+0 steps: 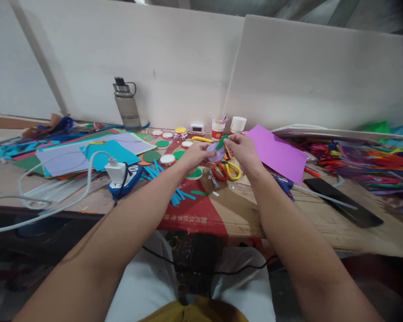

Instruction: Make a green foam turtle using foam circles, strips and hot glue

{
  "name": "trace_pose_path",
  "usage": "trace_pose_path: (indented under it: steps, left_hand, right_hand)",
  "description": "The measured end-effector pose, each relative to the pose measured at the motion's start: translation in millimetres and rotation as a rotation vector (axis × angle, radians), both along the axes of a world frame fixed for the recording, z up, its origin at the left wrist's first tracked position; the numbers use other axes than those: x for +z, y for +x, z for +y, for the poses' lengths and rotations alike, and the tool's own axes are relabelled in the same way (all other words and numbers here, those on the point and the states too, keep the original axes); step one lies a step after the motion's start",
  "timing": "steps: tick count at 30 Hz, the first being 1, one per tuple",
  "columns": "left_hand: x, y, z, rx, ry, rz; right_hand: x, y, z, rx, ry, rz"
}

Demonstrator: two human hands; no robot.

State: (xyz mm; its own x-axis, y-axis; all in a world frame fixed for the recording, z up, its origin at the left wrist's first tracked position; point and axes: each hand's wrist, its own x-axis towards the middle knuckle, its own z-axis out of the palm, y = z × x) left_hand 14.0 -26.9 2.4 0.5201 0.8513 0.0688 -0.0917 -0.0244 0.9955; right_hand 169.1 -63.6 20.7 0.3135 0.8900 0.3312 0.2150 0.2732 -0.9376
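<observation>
My left hand (196,155) and my right hand (242,149) meet above the table and together pinch a small lilac paper piece (216,153). A little green paper bit (222,141) sticks up between the fingertips of my right hand. Both hands have their fingers closed on the paper. Just below them lie scissors with red and yellow handles (227,170). A green paper circle on a white lid (195,174) rests under my left wrist.
A purple sheet (278,152) lies right of the hands, a black phone (342,201) further right, and a heap of coloured pipe cleaners (366,163). Left: stacked coloured paper (87,154), a blue glue gun with white plug (121,179), a water bottle (126,105). Paper cups (237,124) stand behind.
</observation>
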Motion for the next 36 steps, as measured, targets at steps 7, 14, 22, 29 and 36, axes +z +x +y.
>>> trace_pose_path:
  steps: [7, 14, 22, 29, 36]
  left_hand:
    - [2.2, 1.1, -1.8, 0.007, -0.005, 0.017]
    - [1.7, 1.7, -2.5, 0.000, 0.002, 0.049]
    - [-0.2, 0.8, -1.1, -0.017, 0.040, 0.064]
    - [-2.5, 1.1, -0.8, 0.007, 0.056, 0.071]
    - [-2.6, 1.3, -0.9, 0.005, 0.051, 0.068]
  right_hand:
    - [-1.3, -1.6, -0.1, -0.036, -0.006, -0.055]
    - [-3.4, -1.2, 2.2, -0.049, -0.007, -0.062]
    - [-5.2, 0.1, 4.6, -0.058, 0.001, -0.103]
    - [-6.2, 0.7, 5.3, -0.050, 0.004, -0.112]
    - [-6.5, 0.3, 5.2, -0.054, 0.011, -0.125]
